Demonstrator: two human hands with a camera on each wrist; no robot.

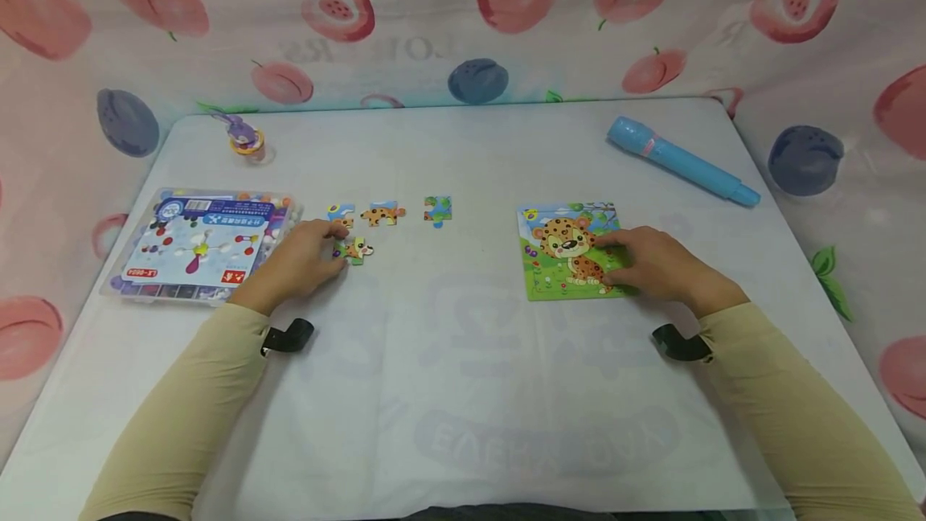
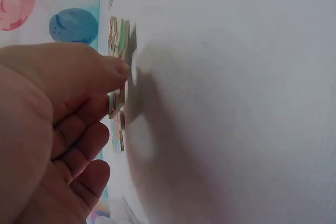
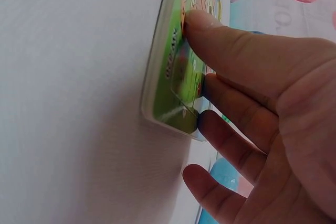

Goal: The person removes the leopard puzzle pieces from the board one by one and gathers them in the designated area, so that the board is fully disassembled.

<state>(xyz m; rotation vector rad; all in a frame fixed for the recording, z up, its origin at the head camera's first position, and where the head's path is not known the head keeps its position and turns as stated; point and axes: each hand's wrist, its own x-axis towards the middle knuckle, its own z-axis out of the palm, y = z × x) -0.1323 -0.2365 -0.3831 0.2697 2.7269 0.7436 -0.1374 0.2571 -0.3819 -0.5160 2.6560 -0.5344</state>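
Observation:
At the left, my left hand [image 1: 300, 260] pinches a small jigsaw piece [image 1: 358, 251] with a spotted animal's face on it, between thumb and forefinger. In the left wrist view the thumb [image 2: 113, 71] lies on the near side of the pieces, seen edge-on. Three other jigsaw pieces lie just beyond: one at the fingertips [image 1: 340, 211], a spotted piece [image 1: 379, 215] and a blue-green piece [image 1: 437, 209]. My right hand [image 1: 661, 264] rests its thumb and fingertips, spread apart, on the right side of a square leopard-cub puzzle board [image 1: 550, 276].
A clear lidded box [image 1: 202, 244] with a printed molecule label stands left of the left hand. Behind it is a small purple figurine [image 1: 246, 137]. A blue tapered cylinder [image 1: 680, 159] lies at the back right. A fruit-print curtain [image 1: 405, 6] borders the white table [image 1: 463, 360].

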